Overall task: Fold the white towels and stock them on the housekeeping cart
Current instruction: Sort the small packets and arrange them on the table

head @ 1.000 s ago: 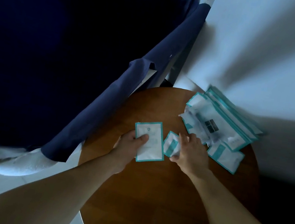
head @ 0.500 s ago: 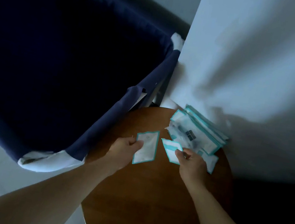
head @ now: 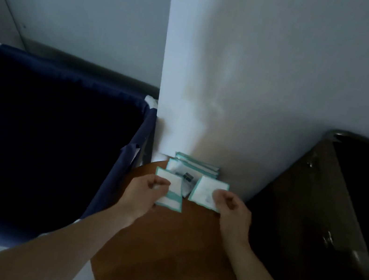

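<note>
- Off the table's left edge stands a navy cloth bin point(head: 144, 118). Its inside is too dark to read, and no towels show there or anywhere in view.
- Your left hand point(head: 144, 194) pinches a teal-edged packet point(head: 175, 195) by its near left side, thumb on top, above the far left part of the table point(head: 169, 260).
- At the table's far edge, against the wall point(head: 215, 71), a stack point(head: 194, 168) of similar packets lies fanned. A small dark mark sits on the top one; you cannot tell whether it is a clip or a label.
- Your right hand point(head: 232, 210) pinches a second packet point(head: 204, 190) by its near right corner. The two packets are near each other but apart.
- Past the table's right edge sits a dark tub point(head: 318, 188), well apart from both hands.
- To do this step well, bring the two packets together edge to edge. Lay them flat on the stack at the far edge, then let go with both hands. Set them squarely, because a loose packet could slide off the round rim.
- The towels are the real job, and folding appears not yet begun. This sorting looks like a side errand, so finish it quickly and free both hands before you fetch the first one.
</note>
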The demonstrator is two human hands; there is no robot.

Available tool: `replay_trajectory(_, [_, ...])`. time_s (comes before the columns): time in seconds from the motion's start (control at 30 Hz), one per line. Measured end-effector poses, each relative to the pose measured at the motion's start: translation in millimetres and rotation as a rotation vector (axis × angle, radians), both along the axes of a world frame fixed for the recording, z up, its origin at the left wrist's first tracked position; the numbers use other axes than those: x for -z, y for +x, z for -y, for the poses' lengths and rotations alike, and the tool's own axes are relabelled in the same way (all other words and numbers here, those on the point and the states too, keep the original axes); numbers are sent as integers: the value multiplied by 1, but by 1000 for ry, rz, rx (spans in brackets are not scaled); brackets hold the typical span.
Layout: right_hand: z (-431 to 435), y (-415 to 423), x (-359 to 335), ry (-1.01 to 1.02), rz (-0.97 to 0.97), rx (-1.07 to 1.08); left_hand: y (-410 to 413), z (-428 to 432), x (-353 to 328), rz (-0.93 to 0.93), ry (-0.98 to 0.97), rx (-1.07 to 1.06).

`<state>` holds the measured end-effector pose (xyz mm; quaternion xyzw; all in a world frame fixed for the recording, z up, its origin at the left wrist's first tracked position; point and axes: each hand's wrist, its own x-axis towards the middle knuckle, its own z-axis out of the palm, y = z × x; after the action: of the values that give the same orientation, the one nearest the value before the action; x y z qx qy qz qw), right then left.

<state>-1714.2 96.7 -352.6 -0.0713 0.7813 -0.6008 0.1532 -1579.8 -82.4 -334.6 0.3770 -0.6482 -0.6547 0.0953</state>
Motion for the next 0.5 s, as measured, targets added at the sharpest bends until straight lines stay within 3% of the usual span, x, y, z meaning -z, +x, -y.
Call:
replay_trajectory(0.17, [-34, 32, -44, -89, -58, 70, 2, -17, -36, -138, -245, 209])
replay_trajectory(0.3, [-67, 44, -75, -94, -138, 168, -18, -47, -77, -243, -239, 275])
replay_trajectory(0.43, [-114, 46, -104, -192, -193, 265, -43, -94, -118, -313, -328, 332])
replay_trajectory(0.5, [-143, 47, -117, -254, -217, 291, -52, -124, -134, -366, -280, 367])
